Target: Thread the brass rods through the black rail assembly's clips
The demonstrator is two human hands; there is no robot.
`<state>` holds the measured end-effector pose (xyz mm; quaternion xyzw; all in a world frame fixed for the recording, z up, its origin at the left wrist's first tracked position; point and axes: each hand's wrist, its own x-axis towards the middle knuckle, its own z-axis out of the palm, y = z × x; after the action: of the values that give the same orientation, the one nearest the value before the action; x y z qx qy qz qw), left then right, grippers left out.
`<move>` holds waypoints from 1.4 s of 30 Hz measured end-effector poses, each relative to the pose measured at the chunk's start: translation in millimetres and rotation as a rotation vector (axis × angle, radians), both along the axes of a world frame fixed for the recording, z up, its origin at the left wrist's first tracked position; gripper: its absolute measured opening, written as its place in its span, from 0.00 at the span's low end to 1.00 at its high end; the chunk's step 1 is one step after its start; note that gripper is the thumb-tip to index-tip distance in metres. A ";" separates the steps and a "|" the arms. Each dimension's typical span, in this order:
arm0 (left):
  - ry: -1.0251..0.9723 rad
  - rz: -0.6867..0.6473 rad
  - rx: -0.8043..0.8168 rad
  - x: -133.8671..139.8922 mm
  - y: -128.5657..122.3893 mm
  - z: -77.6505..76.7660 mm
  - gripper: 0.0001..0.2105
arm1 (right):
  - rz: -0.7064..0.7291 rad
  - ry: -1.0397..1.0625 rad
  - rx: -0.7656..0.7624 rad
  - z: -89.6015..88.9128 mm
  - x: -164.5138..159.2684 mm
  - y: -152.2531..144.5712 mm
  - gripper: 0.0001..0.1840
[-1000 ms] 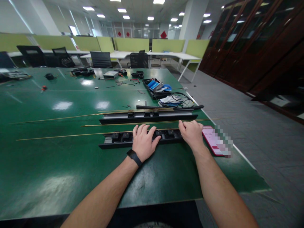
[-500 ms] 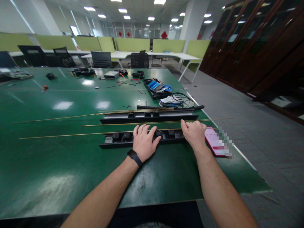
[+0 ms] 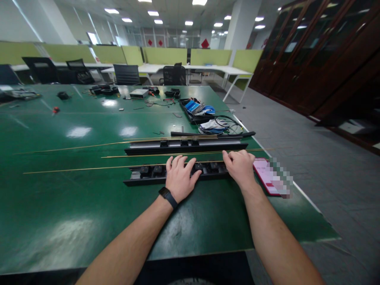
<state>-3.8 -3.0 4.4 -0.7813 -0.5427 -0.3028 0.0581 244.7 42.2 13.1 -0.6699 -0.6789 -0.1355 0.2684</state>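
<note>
My left hand (image 3: 181, 178) lies with spread fingers over the middle of the near black rail (image 3: 145, 182), a long channel with several dark blocks (image 3: 158, 170) set in it. A thin brass rod (image 3: 77, 170) runs along this rail, passes under my left fingers and sticks out far to the left. My right hand (image 3: 240, 166) is closed at the rail's right end, where the rod enters its curled fingers; the grip itself is hidden. Behind lies a second black rail (image 3: 187, 149) with smaller blocks, with more brass rods (image 3: 130, 156) in front of and along it.
A phone (image 3: 268, 174) lies right of my right hand near the table's edge. Farther back are a black strip (image 3: 237, 134), a cable coil with gloves (image 3: 215, 126) and a black tray (image 3: 190, 113) of blue items. Small parts and a white box (image 3: 139, 93) lie at the far side.
My right hand has shifted slightly left along the rail, and more of the phone shows. The left hand, rails and rods look unmoved.
</note>
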 end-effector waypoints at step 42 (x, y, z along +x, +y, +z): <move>0.014 -0.004 -0.010 -0.6 -0.1 1.2 0.20 | -0.057 -0.064 -0.013 -1.3 4.2 2.8 0.30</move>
<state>-4.4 -3.1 5.6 -0.7847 -0.5422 -0.2947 0.0577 248.9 45.0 11.8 -0.6861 -0.6686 -0.1600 0.2379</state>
